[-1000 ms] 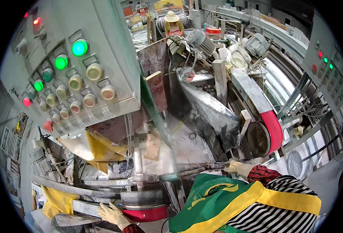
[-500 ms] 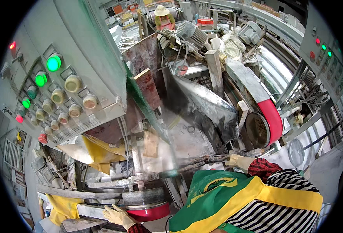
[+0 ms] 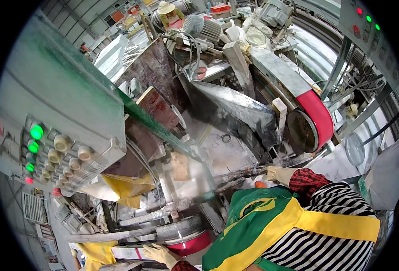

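My left hand [image 3: 163,256], in a cream glove, lies at the lower edge with fingers stretched over a long pale machine bed [image 3: 126,253]. Just right of it, a red belt [image 3: 191,245] curves round a drum; hand and belt seem very close, and contact cannot be made out. My right hand [image 3: 279,175], gloved alike with a red-checked sleeve, is closed round the end of a long, dirty grey bar [image 3: 242,175], its fingertips partly hidden. A round orange object [image 3: 260,184] sits just under that hand, beside my green and yellow apron [image 3: 253,221].
A grey control box [image 3: 68,104] with lit buttons hangs at the left. Ahead right, a second red belt [image 3: 319,119] wraps a large wheel. A dark metal guard [image 3: 240,108] slants across the middle. Farther back are motors [image 3: 204,28] and another person [image 3: 170,17] in a hat.
My view has turned, shifting the control box left and down. My left hand has moved slightly toward the near red belt, uncovering a red stripe on the bed. My right hand stays at the bar.
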### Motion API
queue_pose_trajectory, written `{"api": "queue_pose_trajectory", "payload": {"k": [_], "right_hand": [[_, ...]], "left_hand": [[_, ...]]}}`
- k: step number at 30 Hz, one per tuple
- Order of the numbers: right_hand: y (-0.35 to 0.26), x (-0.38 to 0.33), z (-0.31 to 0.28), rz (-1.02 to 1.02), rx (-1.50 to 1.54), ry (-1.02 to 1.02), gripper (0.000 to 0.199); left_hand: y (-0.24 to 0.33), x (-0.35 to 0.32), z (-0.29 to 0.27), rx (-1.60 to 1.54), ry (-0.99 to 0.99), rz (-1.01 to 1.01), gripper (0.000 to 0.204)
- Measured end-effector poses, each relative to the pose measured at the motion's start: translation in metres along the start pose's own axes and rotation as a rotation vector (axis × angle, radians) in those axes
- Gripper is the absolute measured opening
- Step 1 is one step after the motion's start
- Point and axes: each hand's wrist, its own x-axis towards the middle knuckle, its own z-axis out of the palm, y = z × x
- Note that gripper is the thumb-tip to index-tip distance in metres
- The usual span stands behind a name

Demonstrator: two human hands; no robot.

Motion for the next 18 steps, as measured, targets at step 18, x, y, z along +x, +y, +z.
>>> {"api": "queue_pose_trajectory", "payload": {"k": [18], "right_hand": [[-0.110, -0.005, -0.085, -0.269, 1.460, -0.153, 0.053]], "left_hand": [[0.260, -0.081, -0.111, -0.801, -0.123, 0.694, 0.067]]}}
